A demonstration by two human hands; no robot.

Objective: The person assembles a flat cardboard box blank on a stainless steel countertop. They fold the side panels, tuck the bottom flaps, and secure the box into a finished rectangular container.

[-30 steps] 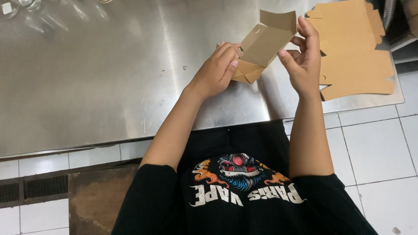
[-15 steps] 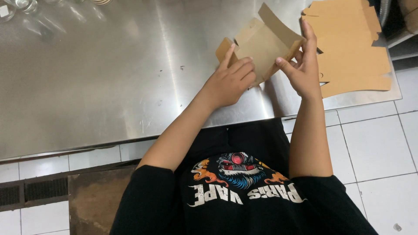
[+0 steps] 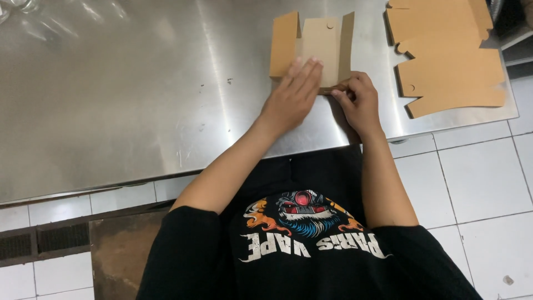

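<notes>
A brown cardboard box blank lies flat on the steel table, its two side flaps standing up. My left hand presses flat on the near part of the blank, fingers together and stretched out. My right hand pinches the blank's near right corner between thumb and fingers. Both forearms reach up from the bottom of the view.
A stack of flat brown cardboard blanks lies at the table's right end, close to the edge. Crumpled clear plastic sits at the far left corner. White floor tiles lie below the table edge.
The half-folded blank was held up in the air between both hands; it now lies flat on the table with my left hand pressing it down.
</notes>
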